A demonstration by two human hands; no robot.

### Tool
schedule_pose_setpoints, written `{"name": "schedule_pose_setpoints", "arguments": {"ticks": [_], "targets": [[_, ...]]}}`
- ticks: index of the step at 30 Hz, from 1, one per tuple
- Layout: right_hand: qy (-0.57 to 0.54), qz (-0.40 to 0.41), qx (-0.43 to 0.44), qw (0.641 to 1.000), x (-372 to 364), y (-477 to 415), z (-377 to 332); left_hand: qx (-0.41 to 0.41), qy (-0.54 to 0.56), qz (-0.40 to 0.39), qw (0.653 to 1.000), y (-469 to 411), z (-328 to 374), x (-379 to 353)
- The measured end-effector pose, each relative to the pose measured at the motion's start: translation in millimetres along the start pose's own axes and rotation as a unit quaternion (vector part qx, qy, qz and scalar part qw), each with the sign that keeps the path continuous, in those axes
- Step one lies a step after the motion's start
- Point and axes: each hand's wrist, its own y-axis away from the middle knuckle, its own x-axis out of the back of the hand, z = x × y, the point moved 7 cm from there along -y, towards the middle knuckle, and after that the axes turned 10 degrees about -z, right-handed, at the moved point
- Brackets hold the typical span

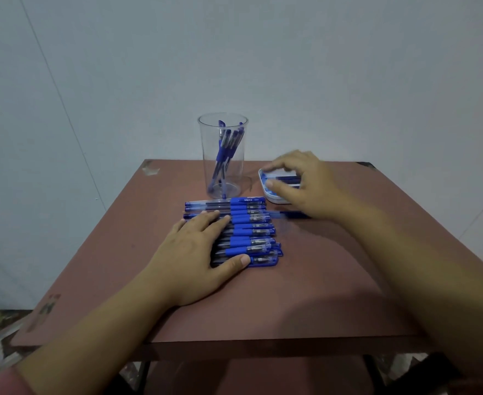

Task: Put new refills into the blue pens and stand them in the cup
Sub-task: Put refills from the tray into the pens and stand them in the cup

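Several blue pens (pixel 251 223) lie side by side in a row on the middle of the brown table (pixel 305 295). My left hand (pixel 197 252) rests flat on the left half of that row, fingers spread, thumb against the nearest pen. A tall clear cup (pixel 223 155) at the back holds several blue pens standing tilted. To its right sits a small white tray (pixel 271 195) with dark refills in it. My right hand (pixel 300 181) reaches over the tray, fingertips down on the refills. A loose blue piece (pixel 288 214) lies under that hand.
The table is small and square, with its front edge near me and worn corners at the back. A pale wall stands right behind it. Patterned floor shows at the lower left.
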Motion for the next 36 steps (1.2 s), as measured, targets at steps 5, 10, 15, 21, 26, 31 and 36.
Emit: {"name": "schedule_pose_setpoints", "arguments": {"ticks": [5, 10, 15, 21, 26, 31, 36], "targets": [[0.009, -0.086, -0.022, 0.996, -31.0, 30.7, 9.1, -0.002, 0.000, 0.006, 1.000, -0.7, 0.5, 0.9], [0.001, -0.137, -0.011, 0.990, -37.1, 37.3, -1.1, 0.003, -0.002, 0.005, 1.000, -0.1, 0.1, 0.7], [0.002, -0.152, -0.024, 0.988, -40.6, 38.3, -2.0, 0.003, 0.001, 0.004, 1.000, -0.2, 0.5, 1.2], [-0.086, -0.119, -0.065, 0.987, -38.3, 37.9, -2.4, -0.023, 0.011, 0.015, 1.000, -4.0, 5.3, 15.7], [-0.123, -0.053, -0.063, 0.989, -29.7, 35.7, -0.8, -0.084, 0.035, 0.057, 0.994, -25.8, 10.4, 46.0], [-0.257, -0.005, -0.099, 0.961, -26.8, 34.9, 6.5, -0.131, 0.046, 0.056, 0.989, -44.0, 17.9, 48.8], [-0.317, -0.003, -0.110, 0.942, -29.7, 33.2, 11.3, -0.189, 0.046, 0.155, 0.969, -43.5, 11.8, 46.3]]}}
